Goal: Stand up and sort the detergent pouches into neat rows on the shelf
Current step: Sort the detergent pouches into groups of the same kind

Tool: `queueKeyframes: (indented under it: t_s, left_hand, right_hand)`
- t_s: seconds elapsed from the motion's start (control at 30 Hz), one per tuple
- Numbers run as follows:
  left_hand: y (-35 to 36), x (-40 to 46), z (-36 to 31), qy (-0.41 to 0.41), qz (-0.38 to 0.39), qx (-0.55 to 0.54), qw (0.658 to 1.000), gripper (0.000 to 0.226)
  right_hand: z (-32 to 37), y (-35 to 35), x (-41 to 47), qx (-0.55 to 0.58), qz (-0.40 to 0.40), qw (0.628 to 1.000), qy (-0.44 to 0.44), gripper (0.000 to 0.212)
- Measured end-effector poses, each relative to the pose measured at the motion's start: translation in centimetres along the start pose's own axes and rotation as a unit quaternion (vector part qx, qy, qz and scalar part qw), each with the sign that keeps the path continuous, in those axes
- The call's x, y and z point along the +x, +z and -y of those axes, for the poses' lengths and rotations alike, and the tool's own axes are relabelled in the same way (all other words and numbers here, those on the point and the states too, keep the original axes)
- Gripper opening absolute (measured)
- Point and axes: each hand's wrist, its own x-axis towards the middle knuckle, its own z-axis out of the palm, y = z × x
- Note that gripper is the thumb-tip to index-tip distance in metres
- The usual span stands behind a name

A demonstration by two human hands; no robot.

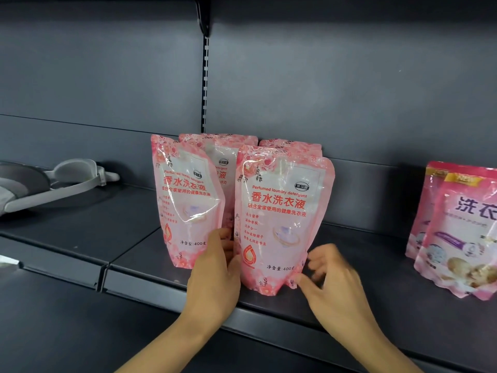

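Observation:
Several light pink detergent pouches stand upright in two rows on the dark shelf [376, 300]. The front right pouch [279, 211] stands nearest the shelf edge, and the front left pouch [185, 200] leans slightly beside it. More pouches [215, 142] stand behind them. My left hand [215, 275] presses flat against the lower left side of the front right pouch, in the gap between the two front ones. My right hand [330, 281] is at that pouch's lower right corner, fingers loosely bent and blurred, touching or just off the corner.
Two darker pink pouches [457, 232] of another kind stand at the right end of the shelf. A grey headset [53, 184] lies on the shelf at the left. A slotted upright [205, 84] runs up the back panel. A shelf joint [105, 267] lies left of the pouches.

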Motion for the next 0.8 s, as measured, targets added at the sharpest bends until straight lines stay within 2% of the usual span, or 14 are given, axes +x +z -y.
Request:
queueKeyframes:
  t_s: [0.07, 0.13, 0.3, 0.37, 0.43, 0.5, 0.57, 0.7, 0.8]
  left_hand:
    - [-0.8, -0.6, -0.3, 0.018, -0.020, 0.018, 0.999, 0.039]
    - [-2.0, -1.0, -0.6, 0.053, -0.066, 0.032, 0.996, 0.043]
    - [-5.6, 1.2, -0.1, 0.079, -0.180, 0.057, 0.979, 0.068]
    - [-6.6, 2.7, 0.8, 0.063, -0.190, 0.073, 0.977, 0.087]
    - [-7.2, 3.8, 1.6, 0.021, -0.161, 0.055, 0.985, 0.110]
    - [-7.2, 4.6, 2.3, -0.031, -0.115, 0.016, 0.993, 0.129]
    - [-6.9, 5.2, 3.2, -0.068, -0.081, -0.019, 0.994, 0.142]
    - [-5.6, 5.6, 4.7, -0.076, -0.058, -0.057, 0.994, 0.145]
    - [-5.2, 5.9, 5.6, -0.064, -0.057, -0.040, 0.996, 0.140]
  right_hand:
    - [1.1, -1.0, -0.4, 0.018, -0.087, 0.996, -0.016, 0.033]
    - [2.9, -1.9, -0.4, 0.043, -0.142, 0.986, -0.070, 0.032]
    - [10.2, -2.6, 2.0, 0.030, -0.134, 0.960, -0.242, 0.032]
    - [13.4, -2.2, 3.5, -0.003, -0.103, 0.952, -0.288, 0.028]
    - [16.0, -1.6, 5.5, -0.068, -0.051, 0.947, -0.311, 0.030]
    - [18.0, -0.8, 7.9, -0.179, 0.005, 0.935, -0.305, 0.037]
    - [19.6, 0.1, 10.0, -0.251, 0.063, 0.924, -0.281, 0.030]
    - [21.2, 0.9, 12.8, -0.288, 0.149, 0.912, -0.249, 0.013]
    - [21.7, 0.2, 13.7, -0.294, 0.196, 0.904, -0.240, 0.020]
